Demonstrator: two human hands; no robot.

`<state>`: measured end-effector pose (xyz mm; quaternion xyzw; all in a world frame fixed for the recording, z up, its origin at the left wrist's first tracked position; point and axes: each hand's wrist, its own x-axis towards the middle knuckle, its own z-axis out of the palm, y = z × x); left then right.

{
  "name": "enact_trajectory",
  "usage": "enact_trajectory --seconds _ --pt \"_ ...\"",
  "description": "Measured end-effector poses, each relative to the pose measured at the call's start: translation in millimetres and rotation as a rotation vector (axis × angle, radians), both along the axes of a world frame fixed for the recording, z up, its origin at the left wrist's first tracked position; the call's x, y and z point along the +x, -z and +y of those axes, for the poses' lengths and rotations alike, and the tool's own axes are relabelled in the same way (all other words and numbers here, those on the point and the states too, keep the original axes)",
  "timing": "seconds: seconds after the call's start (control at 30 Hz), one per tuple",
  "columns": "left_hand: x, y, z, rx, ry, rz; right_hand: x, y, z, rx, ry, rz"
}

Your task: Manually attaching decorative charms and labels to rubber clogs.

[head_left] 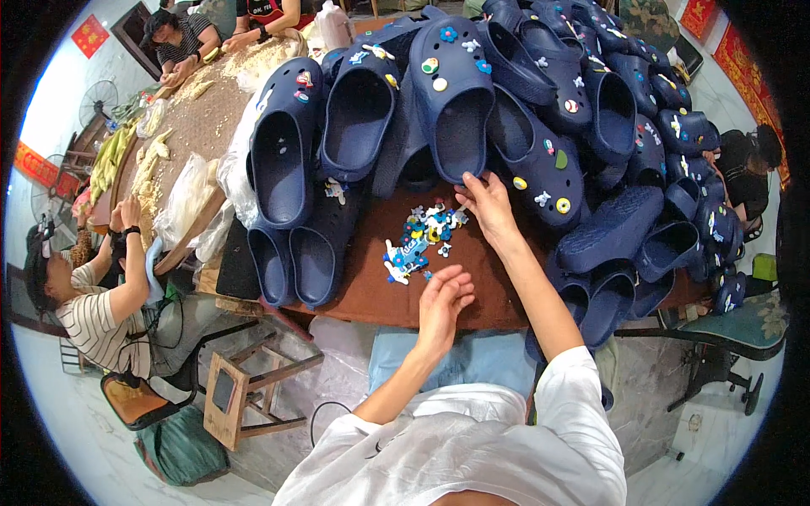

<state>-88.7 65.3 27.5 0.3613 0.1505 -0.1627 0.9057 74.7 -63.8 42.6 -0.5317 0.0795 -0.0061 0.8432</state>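
My right hand (488, 207) reaches forward and pinches the heel rim of a navy clog (451, 63), which carries a flower and other small charms on its holed toe. Nearer to me, my left hand (443, 308) hovers by the table edge, fingers loosely bent and apart, with nothing seen in it. Between the hands and the shoes lies a small pile of shoe charms (430, 226) in blue, white and yellow on the brown tabletop (371, 299). To the left, another navy clog (285, 143) with charms leans on the heap.
A tall heap of navy clogs (612, 228) covers the right side. On the left, a round woven tray (181, 126) bears pale kernels and corn, with plastic bags (190, 198) beside it. Several people sit around. A wooden stool (245, 392) stands below the table at left.
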Motion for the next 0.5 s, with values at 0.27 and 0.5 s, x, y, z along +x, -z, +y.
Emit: enact_trajectory --seconds 0.27,0.5 --pt "76 -7 -2 0.078 -0.071 -0.115 -4 -4 0 0.041 -0.065 0.161" --pt "102 -11 -7 0.187 -0.066 -0.199 -33 -1 5 -0.137 0.077 -0.054"
